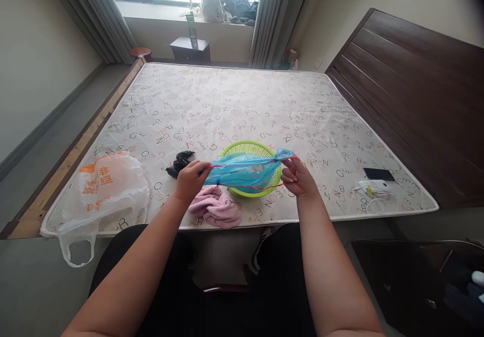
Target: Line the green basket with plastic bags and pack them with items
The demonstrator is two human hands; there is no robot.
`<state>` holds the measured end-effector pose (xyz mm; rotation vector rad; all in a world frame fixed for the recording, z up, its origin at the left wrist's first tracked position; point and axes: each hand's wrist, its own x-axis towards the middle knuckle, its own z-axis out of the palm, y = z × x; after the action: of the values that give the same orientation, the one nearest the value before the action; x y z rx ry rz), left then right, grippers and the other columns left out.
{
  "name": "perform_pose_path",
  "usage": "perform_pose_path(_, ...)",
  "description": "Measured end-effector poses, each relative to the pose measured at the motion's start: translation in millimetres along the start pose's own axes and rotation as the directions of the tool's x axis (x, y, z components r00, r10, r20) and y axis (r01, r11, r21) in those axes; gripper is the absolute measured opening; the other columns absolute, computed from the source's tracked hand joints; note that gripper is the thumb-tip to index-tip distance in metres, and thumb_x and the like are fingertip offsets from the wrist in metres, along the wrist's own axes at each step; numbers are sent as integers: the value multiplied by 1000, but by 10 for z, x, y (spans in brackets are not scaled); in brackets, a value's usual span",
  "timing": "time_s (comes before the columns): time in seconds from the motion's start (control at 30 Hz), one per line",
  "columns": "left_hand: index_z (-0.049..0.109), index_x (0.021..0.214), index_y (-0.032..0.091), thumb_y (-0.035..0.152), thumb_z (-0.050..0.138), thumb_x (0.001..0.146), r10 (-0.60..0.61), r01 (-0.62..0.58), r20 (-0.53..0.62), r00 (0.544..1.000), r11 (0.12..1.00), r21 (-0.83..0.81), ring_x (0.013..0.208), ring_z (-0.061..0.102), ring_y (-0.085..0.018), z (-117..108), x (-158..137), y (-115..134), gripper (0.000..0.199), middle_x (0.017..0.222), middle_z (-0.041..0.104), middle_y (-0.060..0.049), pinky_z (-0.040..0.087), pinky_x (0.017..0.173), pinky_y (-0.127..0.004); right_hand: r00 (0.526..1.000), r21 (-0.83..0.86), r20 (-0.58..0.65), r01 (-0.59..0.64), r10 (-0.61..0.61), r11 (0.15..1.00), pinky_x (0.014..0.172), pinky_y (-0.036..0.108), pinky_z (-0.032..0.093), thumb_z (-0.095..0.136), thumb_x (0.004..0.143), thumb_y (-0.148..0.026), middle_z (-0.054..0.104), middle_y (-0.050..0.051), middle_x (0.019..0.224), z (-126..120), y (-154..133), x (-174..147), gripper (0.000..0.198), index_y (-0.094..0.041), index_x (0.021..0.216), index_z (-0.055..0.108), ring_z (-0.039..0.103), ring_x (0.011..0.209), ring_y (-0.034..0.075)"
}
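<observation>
A translucent blue plastic bag (242, 172) with red drawstrings is stretched sideways between my two hands. My left hand (192, 176) is closed on the bag's left end and its red string. At the other end, the fingers of my right hand (297, 175) pinch the bunched plastic and string. Behind and below the bag stands a lime-green plastic basket (247, 146), partly covered by it. A crumpled pink towel (217, 210) lies just in front of the basket. Beside my left hand is a bunched black plastic bag (177, 165).
The patterned mattress (234, 105) spans the area before me. A white carrier bag (109, 185) hangs over its front-left edge. On the right lie a white device with a cable (374, 187) and a flat black object (379, 174). A dark headboard (412, 105) rises at right.
</observation>
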<state>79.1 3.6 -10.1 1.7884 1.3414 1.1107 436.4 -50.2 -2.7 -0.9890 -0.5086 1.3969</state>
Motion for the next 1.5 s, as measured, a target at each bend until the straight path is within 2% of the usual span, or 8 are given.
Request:
perform_pose_path(0.27, 72, 88, 22, 35, 63, 93, -122, 107, -352, 928, 992, -61, 79, 58, -19, -139, 84, -50, 17, 79, 65, -1, 46, 73, -28, 997, -153, 70, -2, 13, 988, 37, 16, 32, 87, 72, -35, 53, -11, 59, 55, 9, -43, 38, -26, 102, 65, 27, 37, 3)
perform_pose_path(0.53, 57, 87, 22, 61, 57, 94, -463, 176, -362, 809, 778, -603, 56, 50, -10, -382, 264, -17, 39, 71, 54, 2, 40, 50, -20, 992, -272, 123, 58, -25, 960, 49, 20, 49, 86, 75, -37, 40, -13, 50, 147, 123, -36, 34, -26, 99, 64, 36, 42, 6)
perform_pose_path(0.73, 40, 65, 21, 37, 62, 85, -411, 144, -389, 825, 817, -558, 56, 45, -9, -464, 189, 242, 34, 62, 44, 3, 38, 51, -21, 986, -213, 58, 162, -153, 963, 51, 25, 54, 81, 80, -42, 44, -10, 52, 373, 153, -128, 27, -26, 89, 61, 54, 49, 12)
perform_pose_path(0.93, 36, 56, 21, 25, 61, 78, -338, 151, -203, 919, 778, -610, 64, 47, -14, -463, -50, 660, 33, 62, 42, 0, 44, 60, -26, 938, -396, 346, 120, 27, 910, 48, 26, 48, 67, 89, -36, 67, -1, 75, 749, 57, -502, 12, -26, 96, 64, 61, 53, 14)
perform_pose_path(1.03, 53, 58, 20, 26, 62, 85, -181, 71, -175, 968, 862, -502, 72, 54, -17, -302, -241, 802, 29, 68, 56, -2, 49, 74, -30, 878, -563, 479, 309, -2, 767, 58, 29, 52, 57, 96, -29, 69, 0, 85, 1087, 78, -746, 13, -29, 106, 66, 64, 63, 15)
perform_pose_path(1.13, 67, 72, 19, 46, 63, 93, -115, 122, 44, 992, 870, -478, 81, 60, -20, -94, -437, 869, 35, 78, 65, -5, 51, 82, -34, 785, -668, 607, 589, -126, 455, 87, 38, 57, 54, 95, -18, 70, 4, 107, 1439, 141, -1005, 30, -30, 120, 66, 67, 98, 21)
perform_pose_path(1.33, 67, 93, 16, 70, 70, 83, -262, 398, 305, 916, 491, -775, 80, 64, -17, 61, -585, 906, 55, 83, 68, -3, 53, 76, -28, 732, -751, 660, 647, -168, -129, 107, 49, 49, 50, 99, -15, 59, 16, 136, 1749, 348, -1323, 35, -18, 131, 65, 54, 127, 30)
perform_pose_path(1.5, 66, 92, 16, 44, 89, 72, -358, 484, 347, 867, 440, -756, 72, 63, -12, -46, -543, 947, 42, 76, 67, 1, 50, 68, -22, 610, -632, 773, 722, -171, -280, 111, 52, 46, 61, 97, -20, 58, 13, 139, 1707, 485, -1268, 21, -24, 115, 72, 51, 129, 30)
